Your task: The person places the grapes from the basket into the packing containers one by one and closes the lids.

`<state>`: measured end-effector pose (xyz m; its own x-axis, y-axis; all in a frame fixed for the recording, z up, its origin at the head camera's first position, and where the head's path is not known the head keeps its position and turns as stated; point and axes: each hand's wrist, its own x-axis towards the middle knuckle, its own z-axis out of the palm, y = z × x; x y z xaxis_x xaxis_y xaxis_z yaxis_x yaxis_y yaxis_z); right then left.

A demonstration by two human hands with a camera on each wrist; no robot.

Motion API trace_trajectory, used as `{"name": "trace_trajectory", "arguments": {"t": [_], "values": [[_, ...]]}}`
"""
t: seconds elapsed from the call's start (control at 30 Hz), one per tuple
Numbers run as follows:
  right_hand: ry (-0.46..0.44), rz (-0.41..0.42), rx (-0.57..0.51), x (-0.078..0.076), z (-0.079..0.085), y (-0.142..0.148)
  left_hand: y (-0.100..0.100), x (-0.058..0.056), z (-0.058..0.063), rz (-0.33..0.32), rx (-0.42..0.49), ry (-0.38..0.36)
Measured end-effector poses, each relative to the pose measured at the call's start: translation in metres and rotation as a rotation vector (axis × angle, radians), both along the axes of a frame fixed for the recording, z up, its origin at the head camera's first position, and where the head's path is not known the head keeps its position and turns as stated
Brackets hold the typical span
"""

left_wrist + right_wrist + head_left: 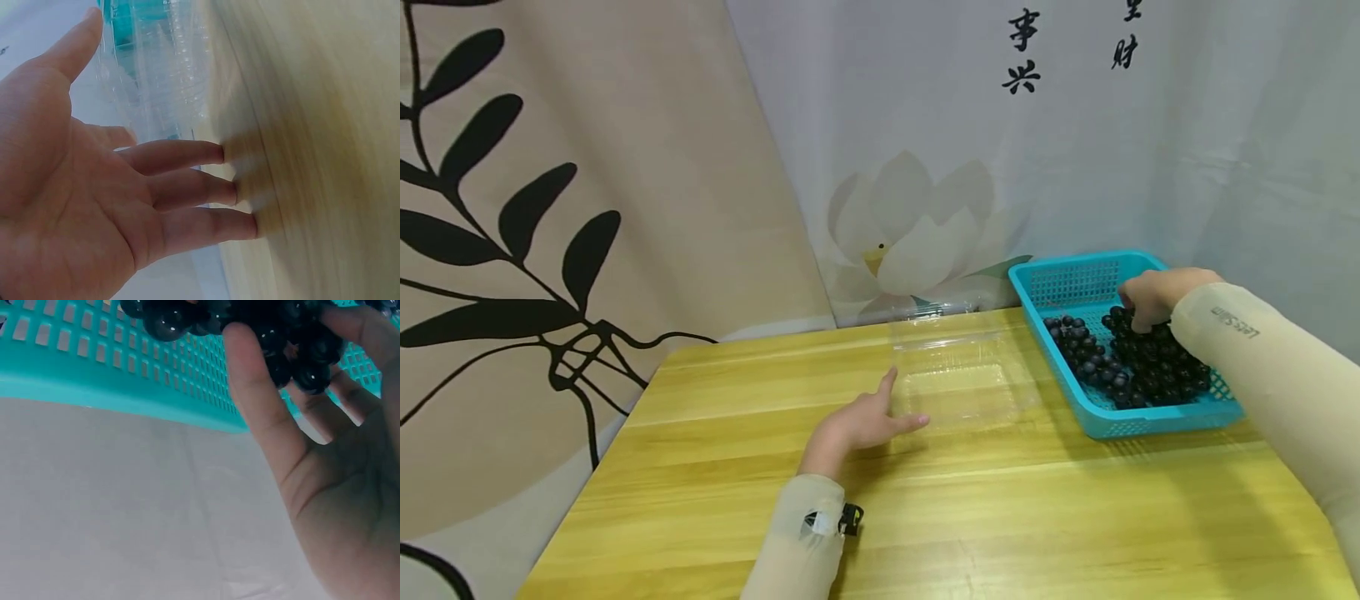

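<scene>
In the head view, my left hand (863,419) is at the left side of a clear plastic container (958,379), thumb and index finger spread apart. The left wrist view shows its palm bare and its fingertips (240,225) touching the table. Over at the right, my right hand (1157,296) reaches into a blue basket (1157,425) of dark grapes (1086,358). Seen from the right wrist, thumb and fingers curl around a bunch of black grapes (275,337); part of the bunch lies outside that view.
The wooden table (737,500) carries the container and the basket. A printed curtain (917,125) hangs just behind the table's back edge. The basket's perforated rim (125,394) rises beside the right hand.
</scene>
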<state>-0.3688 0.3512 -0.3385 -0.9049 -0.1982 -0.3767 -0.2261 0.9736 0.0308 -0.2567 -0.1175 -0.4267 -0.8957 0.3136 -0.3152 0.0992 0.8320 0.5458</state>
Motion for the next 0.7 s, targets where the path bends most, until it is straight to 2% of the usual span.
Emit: {"name": "trace_trajectory", "arguments": {"t": [0.17,0.4,0.7], "values": [[-0.050,0.036,-0.057,-0.001,-0.003,0.001,0.000,0.001,0.000,-0.001,-0.001,-0.001],[0.012,0.083,-0.043,0.000,-0.008,0.002,0.001,0.002,0.001,-0.004,0.002,-0.001],[0.050,0.049,-0.023,-0.001,-0.023,0.001,0.003,0.001,0.001,-0.006,-0.006,0.005]]}}
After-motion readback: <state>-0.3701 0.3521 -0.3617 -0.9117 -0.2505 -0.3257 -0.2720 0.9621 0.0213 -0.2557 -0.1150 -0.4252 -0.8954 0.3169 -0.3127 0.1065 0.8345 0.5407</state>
